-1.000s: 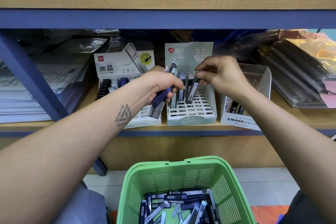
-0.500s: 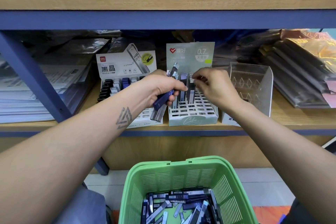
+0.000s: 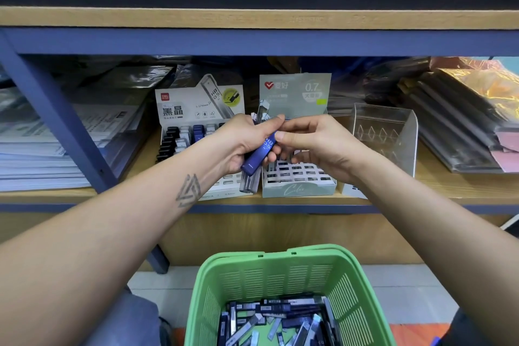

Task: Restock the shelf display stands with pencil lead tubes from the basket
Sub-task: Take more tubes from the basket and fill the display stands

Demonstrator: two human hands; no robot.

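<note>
Both hands, left and right, grip lead tubes; more fill the green basket.

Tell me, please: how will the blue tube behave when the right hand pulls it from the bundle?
The blue tube looks rigid, so it should slide out straight. Its glossy surface may slip between the fingers. The left hand holds several tubes, so neighbours could shift.
</note>
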